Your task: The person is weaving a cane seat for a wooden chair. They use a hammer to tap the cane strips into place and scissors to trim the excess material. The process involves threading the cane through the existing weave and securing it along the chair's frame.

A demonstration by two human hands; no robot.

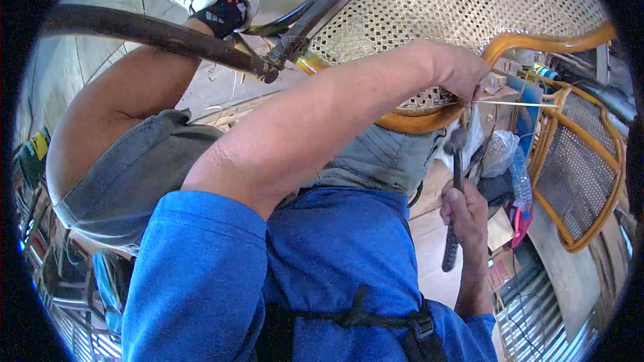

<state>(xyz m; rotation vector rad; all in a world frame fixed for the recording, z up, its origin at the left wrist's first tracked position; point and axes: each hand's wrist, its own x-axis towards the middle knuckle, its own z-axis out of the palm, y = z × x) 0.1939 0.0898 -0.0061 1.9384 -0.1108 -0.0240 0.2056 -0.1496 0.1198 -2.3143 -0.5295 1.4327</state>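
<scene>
My right hand [465, 213] is closed round the dark handle of a hammer [457, 167], its head pointing up just below the rim of a rattan frame [422, 123]. My left arm reaches across my lap, and my left hand [461, 72] is closed at that curved, glossy rim with its fingertips pressed together. A thin pale cane strip [513, 102] runs out to the right from beside those fingertips. Whatever the fingertips pinch is too small to make out. Woven cane webbing [416, 13] fills the frame, which rests against my thighs.
Dark poles [161, 33] cross at the upper left over my leg. To the right lie a second rattan piece with mesh [580, 161], a plastic bottle [520, 177] and a clear plastic bag [502, 151]. Wood scraps and a corrugated sheet [537, 315] are farther down.
</scene>
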